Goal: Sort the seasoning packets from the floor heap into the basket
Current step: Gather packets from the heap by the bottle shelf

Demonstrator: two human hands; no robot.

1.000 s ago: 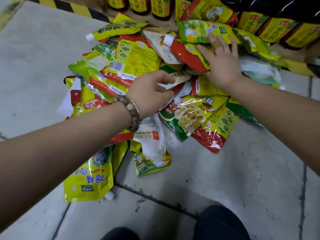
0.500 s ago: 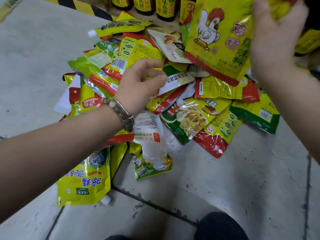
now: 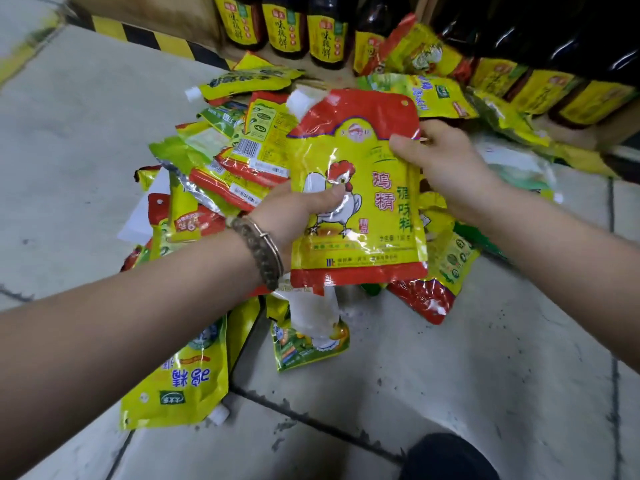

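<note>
A yellow and red chicken-seasoning packet with a rooster picture is held upright above the floor heap of yellow, green and red packets. My left hand grips its lower left edge, thumb across the front. My right hand grips its upper right edge, thumb on the front. No basket is in view.
A low shelf with dark sauce bottles runs along the back, more bottles to the right. A black and yellow hazard strip edges the shelf base. Grey floor tiles lie in front. My dark knee shows at the bottom.
My right hand lifted the chicken packet out of the heap and brought it down toward me. My left hand, empty and hovering before, now grips the packet's lower left edge.
</note>
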